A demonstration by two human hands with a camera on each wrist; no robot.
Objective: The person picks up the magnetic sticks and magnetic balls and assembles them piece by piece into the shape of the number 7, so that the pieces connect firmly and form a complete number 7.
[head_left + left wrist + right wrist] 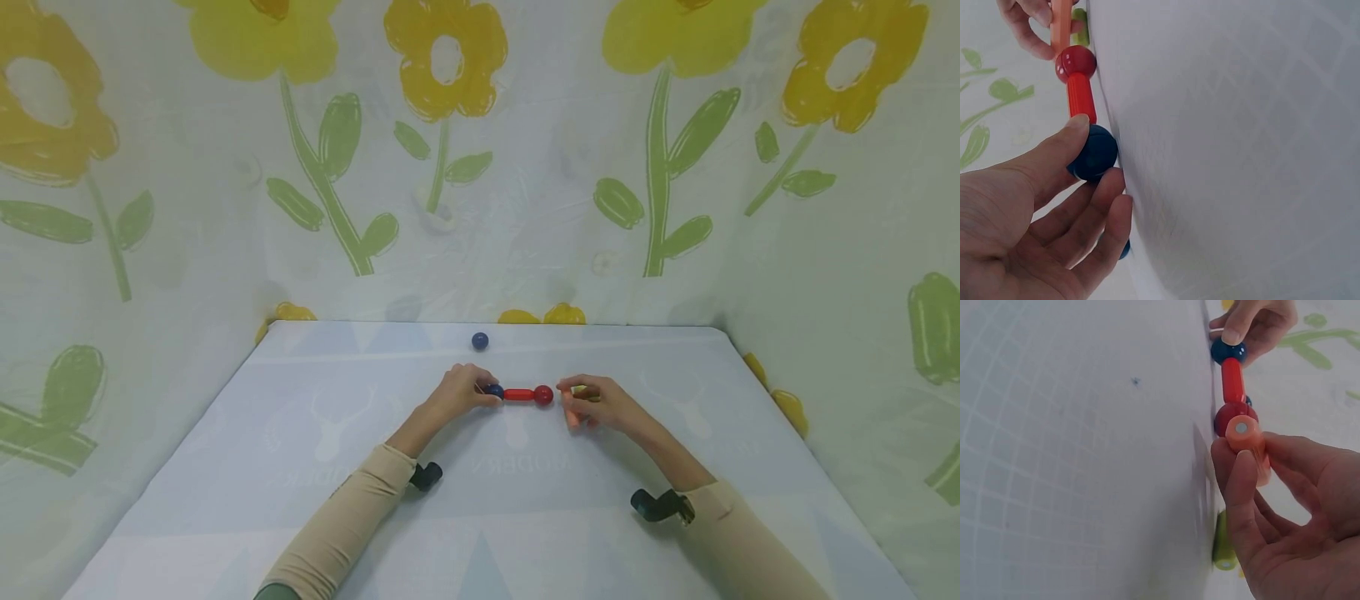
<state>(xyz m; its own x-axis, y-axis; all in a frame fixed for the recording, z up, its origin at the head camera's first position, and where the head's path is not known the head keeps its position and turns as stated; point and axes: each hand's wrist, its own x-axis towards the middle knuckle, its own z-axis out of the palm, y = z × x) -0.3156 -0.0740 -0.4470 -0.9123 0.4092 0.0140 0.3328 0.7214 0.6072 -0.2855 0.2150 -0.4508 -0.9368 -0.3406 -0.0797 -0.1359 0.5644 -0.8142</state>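
My left hand [457, 391] pinches a dark blue ball [1096, 154] between thumb and fingers. A short red rod [519, 395] joins that ball to a red ball [543, 395], the three in one line low over the table. To the right of the red ball, my right hand [606, 402] holds an orange rod [1251, 447] with its fingertips. In the right wrist view a silvery disc shows at the rod's end. A green rod [1224, 540] lies just beyond the right hand, partly hidden by it in the head view.
A second blue ball [480, 341] sits near the back edge of the pale patterned table [337, 517]. Flower-printed cloth [525, 192] hangs behind the table and along both sides. Both wrists wear black camera mounts [654, 505].
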